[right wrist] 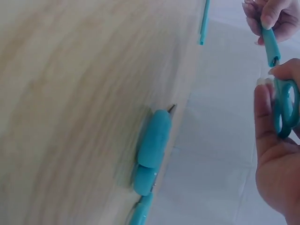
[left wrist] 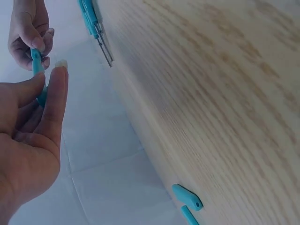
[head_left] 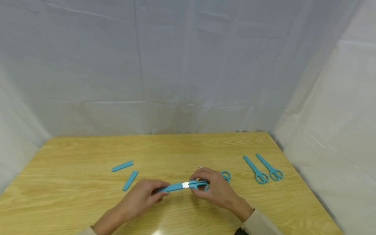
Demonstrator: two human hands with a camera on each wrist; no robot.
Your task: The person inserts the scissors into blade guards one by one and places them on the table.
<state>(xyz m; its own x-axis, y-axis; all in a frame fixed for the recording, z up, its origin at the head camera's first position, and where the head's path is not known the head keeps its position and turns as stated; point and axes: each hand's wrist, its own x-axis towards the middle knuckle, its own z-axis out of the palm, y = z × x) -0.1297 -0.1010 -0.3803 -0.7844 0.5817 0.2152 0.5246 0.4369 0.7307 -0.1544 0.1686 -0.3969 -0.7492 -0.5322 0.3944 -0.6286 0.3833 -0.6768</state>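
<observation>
My left hand (head_left: 146, 195) pinches a teal scissor cover (head_left: 175, 187) between thumb and fingers, above the front of the table. Teal-handled scissors (head_left: 201, 184) are gripped by their handles in my right hand (head_left: 215, 188). Their blades run into the cover's mouth, and a short bright stretch of metal shows between cover and handles. In the right wrist view, the scissors (right wrist: 284, 105) and cover (right wrist: 271, 47) line up end to end. Partly hidden behind my right hand, another pair of uncovered scissors (head_left: 226, 176) lies on the table, its blade tip poking out past the knuckles.
Two loose teal covers (head_left: 122, 165) lie on the wooden table (head_left: 88, 195), left of centre. Toward the right edge, two pairs of scissors (head_left: 255, 169) rest side by side with covers on their blades. A pale sheet (head_left: 164, 65) hangs behind and beside the table.
</observation>
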